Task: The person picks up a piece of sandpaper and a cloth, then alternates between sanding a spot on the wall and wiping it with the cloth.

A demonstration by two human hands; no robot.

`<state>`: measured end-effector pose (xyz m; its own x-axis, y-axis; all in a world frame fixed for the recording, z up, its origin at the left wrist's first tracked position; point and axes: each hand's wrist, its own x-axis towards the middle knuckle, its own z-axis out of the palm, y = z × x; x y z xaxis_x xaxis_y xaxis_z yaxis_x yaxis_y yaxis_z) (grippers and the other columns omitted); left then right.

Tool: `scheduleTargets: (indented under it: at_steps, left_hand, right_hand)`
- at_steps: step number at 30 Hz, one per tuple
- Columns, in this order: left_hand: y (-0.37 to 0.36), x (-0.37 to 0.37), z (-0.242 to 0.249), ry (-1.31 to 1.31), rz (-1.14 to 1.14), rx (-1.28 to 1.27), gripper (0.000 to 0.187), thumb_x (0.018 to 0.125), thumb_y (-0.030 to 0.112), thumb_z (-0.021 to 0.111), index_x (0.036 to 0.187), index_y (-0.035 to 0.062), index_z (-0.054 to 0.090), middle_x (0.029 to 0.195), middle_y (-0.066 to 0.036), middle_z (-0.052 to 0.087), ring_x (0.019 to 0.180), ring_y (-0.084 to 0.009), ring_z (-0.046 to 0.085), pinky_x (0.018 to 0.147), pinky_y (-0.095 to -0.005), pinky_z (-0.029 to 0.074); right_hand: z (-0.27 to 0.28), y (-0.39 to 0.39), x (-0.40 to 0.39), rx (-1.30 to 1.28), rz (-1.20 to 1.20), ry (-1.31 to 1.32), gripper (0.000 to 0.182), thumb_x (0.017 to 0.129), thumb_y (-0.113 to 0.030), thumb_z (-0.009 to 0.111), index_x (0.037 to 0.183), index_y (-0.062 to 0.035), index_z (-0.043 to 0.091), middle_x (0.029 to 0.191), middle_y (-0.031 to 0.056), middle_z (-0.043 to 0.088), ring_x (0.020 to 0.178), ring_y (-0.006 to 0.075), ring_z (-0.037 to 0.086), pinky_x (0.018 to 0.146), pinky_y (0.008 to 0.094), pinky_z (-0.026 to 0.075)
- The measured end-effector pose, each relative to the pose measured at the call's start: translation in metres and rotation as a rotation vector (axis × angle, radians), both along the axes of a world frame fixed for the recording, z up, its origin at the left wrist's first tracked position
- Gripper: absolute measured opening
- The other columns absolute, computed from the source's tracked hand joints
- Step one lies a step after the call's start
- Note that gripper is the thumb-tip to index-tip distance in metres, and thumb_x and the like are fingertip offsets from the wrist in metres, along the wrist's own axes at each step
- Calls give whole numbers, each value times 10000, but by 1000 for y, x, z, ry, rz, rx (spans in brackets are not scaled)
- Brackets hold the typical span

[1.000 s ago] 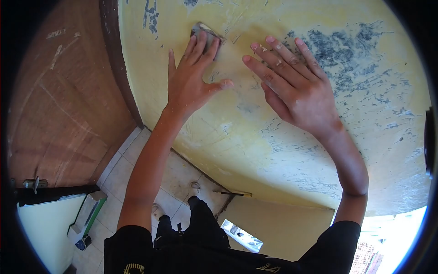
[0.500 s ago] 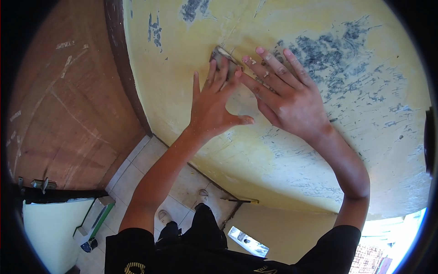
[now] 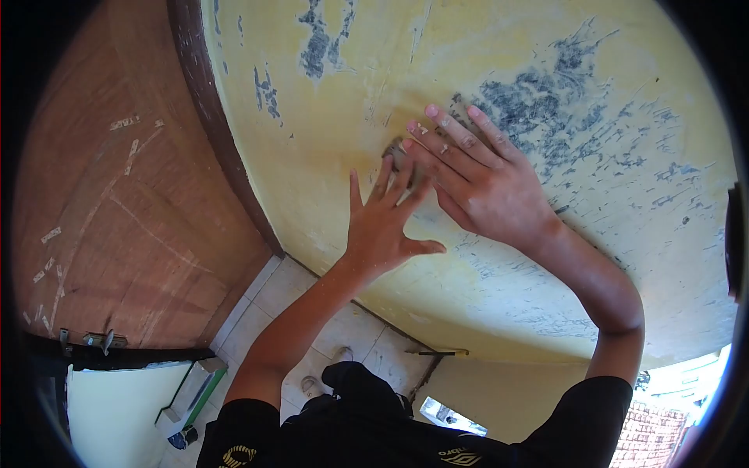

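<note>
My left hand [image 3: 384, 226] lies against the yellow wall [image 3: 328, 140], fingers and thumb spread. Its middle fingertips press a grey-brown piece of sandpaper [image 3: 395, 151] flat to the surface. Part of the sheet is hidden behind the fingers. Beside it, my right hand [image 3: 491, 179] rests with straight fingers on the wall, its fingertips dusted white and overlapping the sandpaper's right edge in this view. Above and right of that hand spreads a scraped grey patch [image 3: 538, 101] where paint is gone.
A brown wooden door [image 3: 133, 203] with a metal latch [image 3: 104, 341] stands at the left. Below are the tiled floor [image 3: 343, 327] and a yellow-handled tool [image 3: 441, 352] by the wall's foot. A green-edged white object [image 3: 191, 394] sits lower left.
My left hand has slid down the wall with the sandpaper under its fingertips. My right hand has shifted slightly down, and the view has tilted a little.
</note>
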<state>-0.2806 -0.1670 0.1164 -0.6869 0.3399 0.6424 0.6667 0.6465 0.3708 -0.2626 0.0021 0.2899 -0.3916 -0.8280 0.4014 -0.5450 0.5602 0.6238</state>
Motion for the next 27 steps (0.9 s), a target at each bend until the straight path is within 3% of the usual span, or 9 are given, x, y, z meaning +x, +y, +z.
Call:
scheduleTargets:
  at_steps: [3, 5, 6, 10, 13, 14, 20, 25, 27]
  left_hand:
    - [-7, -5, 1, -44, -116, -283, 1124, 797, 908, 563, 1626, 159, 441, 1732, -211, 274, 1623, -380, 209, 1209, -767, 34]
    - [-16, -35, 4, 5, 275, 55, 1123, 783, 908, 588, 1607, 155, 470, 1731, -225, 266, 1618, -395, 219, 1205, -775, 32]
    - [-17, -43, 7, 7, 67, 491, 1089, 805, 880, 599, 1606, 152, 471, 1736, -221, 258, 1620, -399, 214, 1193, -789, 9]
    - [0, -7, -5, 52, 72, -56, 1008, 857, 847, 562, 1625, 203, 455, 1743, -202, 256, 1620, -402, 214, 1176, -804, 2]
    - [-33, -32, 8, 118, 207, -238, 1049, 808, 861, 605, 1628, 225, 450, 1748, -184, 252, 1620, -402, 216, 1170, -813, 13]
    - [-32, -36, 15, 36, 232, -37, 1063, 786, 861, 627, 1635, 250, 438, 1759, -149, 246, 1627, -381, 207, 1171, -814, 11]
    - [-20, -14, 14, 87, 43, -170, 1049, 833, 870, 582, 1661, 256, 387, 1758, -147, 250, 1628, -383, 198, 1176, -810, -17]
    - [-47, -55, 18, 122, 106, 139, 1115, 769, 940, 545, 1647, 264, 422, 1756, -142, 258, 1632, -338, 204, 1177, -821, -28]
    - [-53, -40, 9, 160, -64, -144, 1068, 802, 915, 538, 1639, 259, 440, 1757, -149, 252, 1635, -336, 196, 1163, -836, -22]
  right_hand:
    - [1, -2, -3, -32, 56, -79, 460, 916, -212, 686, 1368, -127, 718, 1524, 22, 617, 1535, 197, 432, 1314, 465, 273]
    - [0, -2, -2, -5, 88, -56, 462, 922, -210, 678, 1374, -120, 714, 1542, 19, 601, 1542, 196, 422, 1319, 465, 259]
    - [6, -1, 1, 17, 70, -69, 462, 941, -204, 662, 1394, -121, 697, 1543, 15, 599, 1544, 191, 418, 1319, 463, 252]
    - [26, -6, 8, -60, 108, -94, 531, 931, -206, 678, 1455, -124, 647, 1536, 16, 602, 1542, 179, 419, 1315, 459, 258]
    - [26, -16, 17, -165, 81, -105, 541, 925, -213, 703, 1452, -107, 648, 1544, 16, 598, 1545, 201, 421, 1307, 477, 262]
    - [22, -18, 23, -172, 76, -102, 541, 925, -213, 703, 1452, -107, 648, 1544, 16, 598, 1545, 201, 421, 1307, 477, 262]
    - [-111, -17, 61, -1454, -29, 163, 585, 923, 6, 615, 1504, -35, 559, 1629, 226, 473, 1574, 482, 306, 1260, 589, 255]
    - [-171, -43, 61, -1536, -213, 225, 621, 912, 31, 611, 1524, -31, 529, 1677, 251, 385, 1590, 495, 255, 1262, 595, 244]
    - [-177, -54, 55, -1524, -241, 198, 632, 910, 35, 610, 1532, -33, 522, 1688, 252, 364, 1595, 495, 239, 1264, 595, 238]
